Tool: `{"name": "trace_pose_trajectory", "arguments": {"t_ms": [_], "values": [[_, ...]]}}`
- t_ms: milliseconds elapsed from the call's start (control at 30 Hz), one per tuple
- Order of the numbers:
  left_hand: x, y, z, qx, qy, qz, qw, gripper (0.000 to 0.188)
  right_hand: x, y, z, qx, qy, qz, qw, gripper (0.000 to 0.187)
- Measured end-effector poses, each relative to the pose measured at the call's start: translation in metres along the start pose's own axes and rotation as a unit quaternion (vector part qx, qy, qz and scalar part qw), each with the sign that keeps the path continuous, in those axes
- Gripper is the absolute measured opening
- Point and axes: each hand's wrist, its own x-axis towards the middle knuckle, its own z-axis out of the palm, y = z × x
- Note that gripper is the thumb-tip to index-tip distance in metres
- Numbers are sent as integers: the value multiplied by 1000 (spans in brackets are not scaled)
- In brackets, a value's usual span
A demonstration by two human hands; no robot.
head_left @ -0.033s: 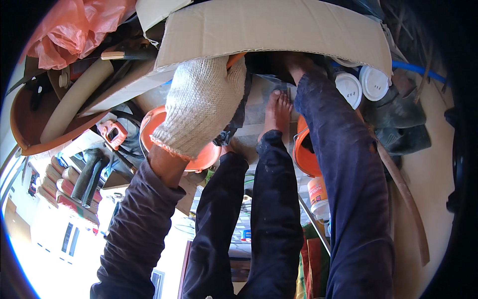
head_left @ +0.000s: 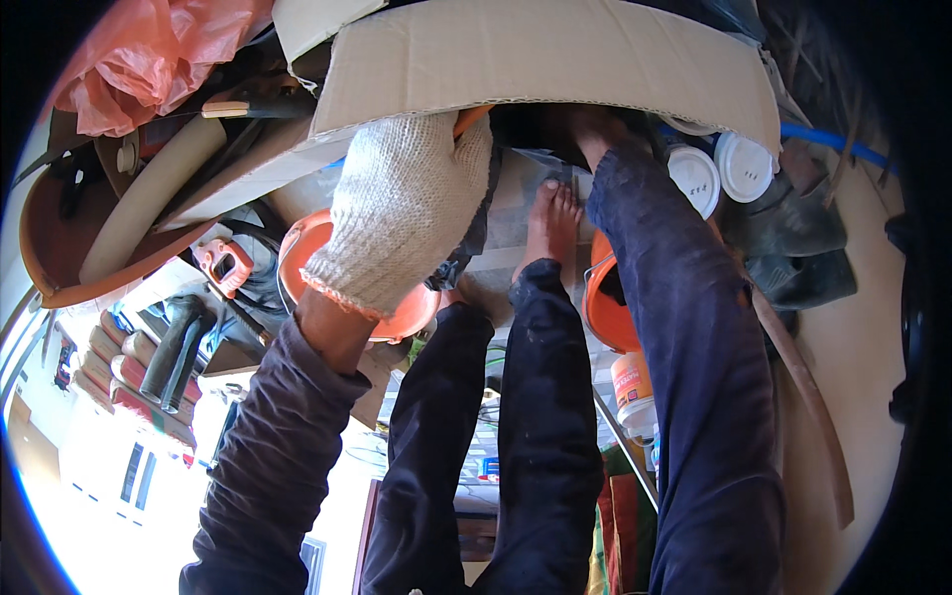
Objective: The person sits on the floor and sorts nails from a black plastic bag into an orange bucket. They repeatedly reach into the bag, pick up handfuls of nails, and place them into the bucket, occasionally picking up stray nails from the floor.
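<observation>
My left hand [head_left: 402, 203], in a white knit glove with an orange-edged cuff, reaches under the flap of a cardboard box [head_left: 545, 59]. The flap hides its fingertips. A narrow orange piece [head_left: 470, 120] shows at the thumb, so the hand looks closed around something only partly visible. Crumpled black plastic [head_left: 466, 253] hangs beside the glove. On the right, my bare right hand [head_left: 592, 132] goes under the same flap next to dark material, and its fingers are hidden.
Two orange buckets [head_left: 302, 243] [head_left: 607, 307] stand behind the box, around a bare foot [head_left: 550, 223]. White round lids [head_left: 693, 180] and dark rubber boots [head_left: 803, 278] lie right. A brown tub [head_left: 59, 268] with tools, a red plastic bag [head_left: 149, 69] and a handsaw [head_left: 224, 266] are left.
</observation>
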Motion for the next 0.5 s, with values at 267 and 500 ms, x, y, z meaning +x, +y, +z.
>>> {"name": "trace_pose_trajectory", "arguments": {"t_ms": [267, 500], "values": [[-7, 3, 4, -28, -2, -27, 999, 23, -9, -17, 3, 17, -59, -26, 998, 33], [-10, 7, 2, -43, -11, -65, 997, 23, -37, -15, 8, 34, -87, 5, 996, 32]]}}
